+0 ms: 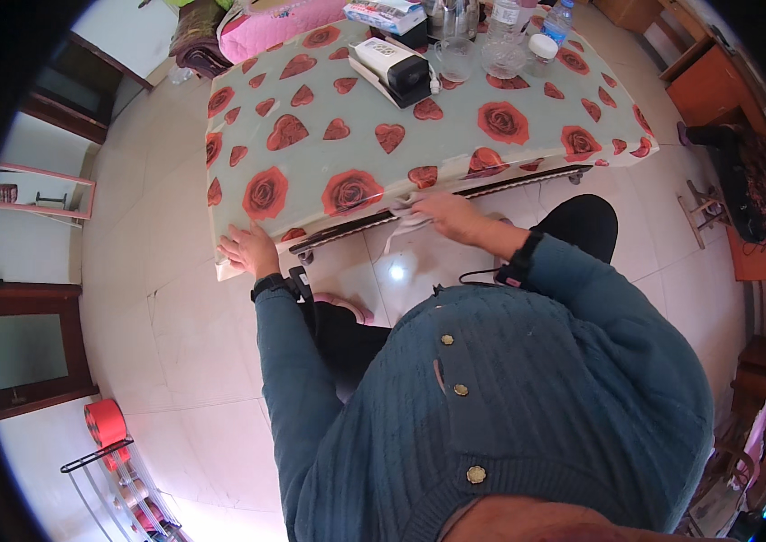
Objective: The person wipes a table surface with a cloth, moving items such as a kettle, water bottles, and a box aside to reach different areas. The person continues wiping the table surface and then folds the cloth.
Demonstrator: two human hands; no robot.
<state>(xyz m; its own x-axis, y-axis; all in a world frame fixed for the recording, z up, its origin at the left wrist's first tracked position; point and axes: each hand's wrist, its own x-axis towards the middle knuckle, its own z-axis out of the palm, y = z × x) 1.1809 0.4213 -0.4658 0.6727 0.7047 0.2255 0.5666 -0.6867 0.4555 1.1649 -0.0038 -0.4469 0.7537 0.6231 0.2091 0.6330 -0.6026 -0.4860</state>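
A table stands before me under a pale plastic tablecloth (356, 146) printed with red roses and hearts. At its near edge, my right hand (454, 215) grips a light grey cloth (405, 211), part of which hangs below the edge. My left hand (247, 249) rests with fingers apart on the tablecloth's near left corner. Under the overhang, a strip of the table's dark edge (342, 234) shows. The fingers of my right hand partly hide the cloth.
Farther back on the table are a black-and-white box-shaped device (393, 68), a tissue pack (385, 15), a glass mug (455, 59), a white-lidded jar (542, 51) and a water bottle (557, 24). A chair (701, 210) stands right; a metal rack (102, 461) stands lower left.
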